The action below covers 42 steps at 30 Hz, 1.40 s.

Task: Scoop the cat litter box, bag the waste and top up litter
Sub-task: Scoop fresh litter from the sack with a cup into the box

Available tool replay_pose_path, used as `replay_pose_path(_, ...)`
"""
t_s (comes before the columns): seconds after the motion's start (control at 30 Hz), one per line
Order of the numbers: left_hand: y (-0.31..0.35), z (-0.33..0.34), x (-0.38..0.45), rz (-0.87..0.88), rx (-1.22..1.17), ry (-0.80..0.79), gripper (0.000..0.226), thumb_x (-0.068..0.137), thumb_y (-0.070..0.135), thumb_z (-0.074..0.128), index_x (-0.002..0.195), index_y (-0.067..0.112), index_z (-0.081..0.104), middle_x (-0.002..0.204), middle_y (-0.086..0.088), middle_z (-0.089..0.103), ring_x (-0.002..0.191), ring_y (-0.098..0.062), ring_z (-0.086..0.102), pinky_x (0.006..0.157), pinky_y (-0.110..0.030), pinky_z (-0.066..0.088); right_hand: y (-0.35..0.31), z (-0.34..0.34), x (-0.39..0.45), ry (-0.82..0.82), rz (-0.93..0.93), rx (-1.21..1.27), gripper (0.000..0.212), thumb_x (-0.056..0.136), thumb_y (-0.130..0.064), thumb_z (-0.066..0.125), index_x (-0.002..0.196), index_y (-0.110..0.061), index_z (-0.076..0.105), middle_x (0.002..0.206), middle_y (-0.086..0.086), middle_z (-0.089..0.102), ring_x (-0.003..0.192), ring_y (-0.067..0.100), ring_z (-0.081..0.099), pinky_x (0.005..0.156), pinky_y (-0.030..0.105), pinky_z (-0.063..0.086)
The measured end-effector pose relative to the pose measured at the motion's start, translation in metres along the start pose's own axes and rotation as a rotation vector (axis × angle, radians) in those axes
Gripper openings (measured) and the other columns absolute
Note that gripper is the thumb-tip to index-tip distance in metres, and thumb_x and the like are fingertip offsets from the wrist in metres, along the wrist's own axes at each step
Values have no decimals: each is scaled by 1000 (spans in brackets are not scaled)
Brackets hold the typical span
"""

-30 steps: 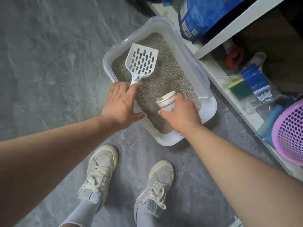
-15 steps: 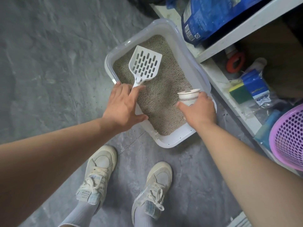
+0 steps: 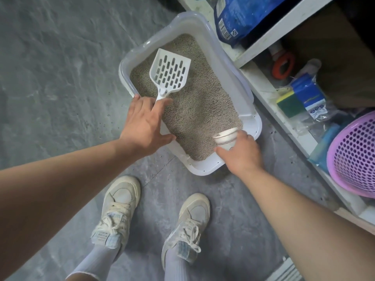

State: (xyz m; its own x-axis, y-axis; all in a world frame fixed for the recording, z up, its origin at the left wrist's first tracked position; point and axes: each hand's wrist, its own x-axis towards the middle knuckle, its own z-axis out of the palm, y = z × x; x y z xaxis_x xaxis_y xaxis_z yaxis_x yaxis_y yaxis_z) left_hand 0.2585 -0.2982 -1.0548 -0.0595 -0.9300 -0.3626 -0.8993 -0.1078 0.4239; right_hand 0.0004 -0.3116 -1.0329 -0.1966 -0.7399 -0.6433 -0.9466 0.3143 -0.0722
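Left hand (image 3: 145,126), fingers spread flat over the scoop (image 3: 169,73) handle, whose slotted blade points away across the litter box (image 3: 251,116), while right hand (image 3: 241,154) grips a cup (image 3: 226,137).

Home utility corner: grey stone-look floor (image 3: 50,78); white shelving (image 3: 269,98) right of right hand (image 3: 241,153) holding sponge (image 3: 288,103), purple basket (image 3: 355,157), blue bag (image 3: 241,15).

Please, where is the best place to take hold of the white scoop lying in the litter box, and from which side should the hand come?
Probably by its narrow handle, coming from the near-left edge of the litter box. The scoop lies flat on the litter with its wide slotted blade pointing away, offering no good grip. The handle points toward the person, and the left hand already lies over it, fingers spread.
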Motion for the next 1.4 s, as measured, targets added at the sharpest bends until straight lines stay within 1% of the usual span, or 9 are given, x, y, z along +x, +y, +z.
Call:
replay_pose_path(0.07,-1,1,0,2,2,-2,95,71,53,82,148,21,35,121,-14,51,128,-35,43,126,-49,5,11,-4,-1,42,104,34,76,73,-54,78,128,-10,51,126,16,58,119,38,57,89,43,50)
replay_pose_path(0.23,3,3,2,-2,9,1,94,73,51,82,148,20,35,122,-15,51,129,-35,42,126,-50,5,22,11,-22,-71,-60,-97,72,76,-51,77,129,-10,50,128,15,56,121,37,53,94,41,47)
replay_pose_path(0.37,5,3,3,-22,22,-10,95,72,48,83,149,21,35,124,-16,51,131,-35,41,126,-49,4,21,5,-16,45,101,71,73,75,-52,78,128,-10,51,128,16,57,118,38,57,89,42,50)
replay_pose_path(0.5,8,5,4,-27,39,-17,97,71,46,83,150,20,34,124,-16,51,131,-36,41,126,-49,2,15,14,-25,-45,-62,-28,70,76,-51,76,128,-12,50,127,14,56,120,36,53,95,43,49)
replay_pose_path(0.63,7,3,3,-38,62,-31,98,71,46,83,151,20,33,125,-17,51,132,-36,41,126,-49,1,16,11,-20,31,41,50,72,75,-52,78,127,-11,51,127,15,57,119,37,56,91,42,49)
replay_pose_path(0.7,9,2,3,-31,70,-36,98,72,46,83,151,20,33,125,-17,51,132,-36,41,126,-50,2,19,12,-22,-8,-23,-12,72,75,-52,77,129,-12,51,128,14,57,120,37,54,91,41,48)
replay_pose_path(0.93,14,2,4,-49,109,-66,96,75,47,79,152,20,30,129,-17,50,135,-37,39,126,-49,0,30,-3,-12,53,43,20,73,76,-54,76,128,-11,49,129,15,55,121,38,55,89,41,48)
replay_pose_path(1.07,21,2,4,-55,159,-65,91,79,45,74,153,18,28,128,-20,49,133,-40,39,126,-52,3,29,-2,-15,-6,7,28,74,75,-55,76,129,-13,49,130,11,55,121,35,55,91,41,48)
replay_pose_path(1.4,42,10,0,35,202,-130,86,84,44,64,156,20,23,128,-16,50,133,-36,42,126,-52,3,27,14,-34,-8,-13,29,69,75,-55,75,123,-14,47,125,13,58,117,36,57,86,42,48)
